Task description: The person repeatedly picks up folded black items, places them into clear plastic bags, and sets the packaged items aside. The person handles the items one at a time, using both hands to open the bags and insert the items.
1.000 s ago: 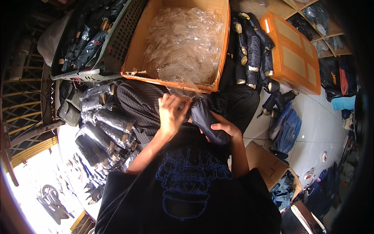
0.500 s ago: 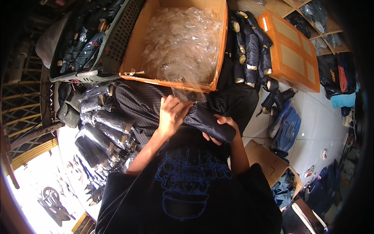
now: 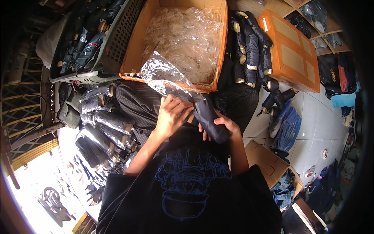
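Left hand (image 3: 170,116) pinching clear sleeve (image 3: 166,71) at far end of black roll (image 3: 210,120); right hand (image 3: 227,125) grasping near end, above lap (image 3: 134,96). Best keep sleeve mouth wide, roll aligned.

The black short-sleeved shirt (image 3: 233,199) bears a blue line drawing (image 3: 185,191); the dark trousers (image 3: 134,97) are pinstriped.

Ahead of the left hand (image 3: 173,115), a clear sleeve (image 3: 165,72) is slanting over the near rim of the orange-edged carton (image 3: 221,48), obstructing straight reach; room is opening right of it. Perforated crate (image 3: 120,39) is walling off far left. Nearer left, glare hampering: wrapped bundles (image 3: 104,136) seem to be crowding passage. Beyond the right hand (image 3: 228,124), tiled floor (image 3: 315,124) is offering a lane; blue packet (image 3: 288,128) and brown carton (image 3: 267,159) are narrowing it.
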A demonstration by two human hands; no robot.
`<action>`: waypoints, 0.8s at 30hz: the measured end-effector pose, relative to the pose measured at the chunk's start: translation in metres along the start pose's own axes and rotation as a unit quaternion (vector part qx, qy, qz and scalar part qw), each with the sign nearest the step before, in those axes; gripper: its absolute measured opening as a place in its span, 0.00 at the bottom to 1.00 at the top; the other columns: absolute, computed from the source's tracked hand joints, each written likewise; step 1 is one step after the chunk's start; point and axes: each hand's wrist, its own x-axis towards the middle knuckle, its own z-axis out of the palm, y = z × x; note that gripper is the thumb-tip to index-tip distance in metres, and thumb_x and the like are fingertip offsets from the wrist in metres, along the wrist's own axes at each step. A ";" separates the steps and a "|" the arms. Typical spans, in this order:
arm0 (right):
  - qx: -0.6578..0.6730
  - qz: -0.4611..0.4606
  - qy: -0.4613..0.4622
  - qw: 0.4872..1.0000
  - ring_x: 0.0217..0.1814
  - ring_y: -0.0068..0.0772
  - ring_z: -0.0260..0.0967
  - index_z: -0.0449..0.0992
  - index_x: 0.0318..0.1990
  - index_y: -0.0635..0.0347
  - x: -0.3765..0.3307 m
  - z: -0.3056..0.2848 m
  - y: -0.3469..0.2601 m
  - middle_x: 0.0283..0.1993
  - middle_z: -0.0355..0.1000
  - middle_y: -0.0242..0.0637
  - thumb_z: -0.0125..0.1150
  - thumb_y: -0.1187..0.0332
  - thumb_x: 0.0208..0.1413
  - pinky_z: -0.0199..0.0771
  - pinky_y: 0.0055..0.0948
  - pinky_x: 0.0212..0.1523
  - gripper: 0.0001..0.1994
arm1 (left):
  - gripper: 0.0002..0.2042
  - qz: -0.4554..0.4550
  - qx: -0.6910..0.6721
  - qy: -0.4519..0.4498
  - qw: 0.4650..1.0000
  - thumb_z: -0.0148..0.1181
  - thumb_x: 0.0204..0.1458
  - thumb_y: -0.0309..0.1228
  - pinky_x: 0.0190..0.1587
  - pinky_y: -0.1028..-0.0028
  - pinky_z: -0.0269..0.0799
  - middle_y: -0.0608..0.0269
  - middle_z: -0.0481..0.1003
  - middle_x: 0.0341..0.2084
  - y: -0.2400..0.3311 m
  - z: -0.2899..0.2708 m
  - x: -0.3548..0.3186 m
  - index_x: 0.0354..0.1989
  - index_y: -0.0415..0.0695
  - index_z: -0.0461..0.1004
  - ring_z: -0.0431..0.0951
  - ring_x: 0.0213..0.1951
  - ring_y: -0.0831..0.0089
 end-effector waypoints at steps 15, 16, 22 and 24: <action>-0.005 0.044 -0.064 0.997 0.31 0.50 0.76 0.52 0.64 0.68 -0.014 0.000 -0.014 0.40 0.71 0.61 0.62 0.60 0.41 0.79 0.37 0.30 0.42 | 0.07 -0.090 -0.057 0.016 0.994 0.69 0.43 0.25 0.42 0.69 0.66 0.65 0.77 0.27 0.000 0.007 0.002 0.32 0.45 0.82 0.71 0.34 0.65; 0.003 0.046 -0.089 0.995 0.30 0.48 0.76 0.52 0.64 0.68 -0.012 -0.003 -0.011 0.39 0.71 0.59 0.62 0.60 0.42 0.79 0.36 0.29 0.42 | 0.07 -0.087 -0.059 0.010 0.994 0.69 0.43 0.25 0.43 0.69 0.66 0.65 0.77 0.27 0.000 0.007 0.002 0.32 0.46 0.82 0.71 0.34 0.65; 0.045 0.094 -0.136 0.985 0.26 0.45 0.75 0.52 0.64 0.68 -0.002 -0.011 -0.011 0.38 0.71 0.57 0.60 0.57 0.44 0.78 0.34 0.24 0.40 | 0.07 -0.087 -0.115 0.002 0.990 0.69 0.43 0.24 0.40 0.69 0.69 0.62 0.78 0.27 0.007 -0.001 0.007 0.32 0.41 0.82 0.73 0.34 0.66; 0.051 0.107 -0.130 0.984 0.26 0.45 0.75 0.51 0.65 0.66 -0.001 -0.014 -0.010 0.38 0.71 0.57 0.59 0.57 0.45 0.77 0.34 0.23 0.41 | 0.07 -0.072 -0.115 -0.017 0.991 0.69 0.43 0.23 0.39 0.69 0.69 0.62 0.78 0.27 0.010 -0.009 0.012 0.32 0.41 0.82 0.73 0.33 0.67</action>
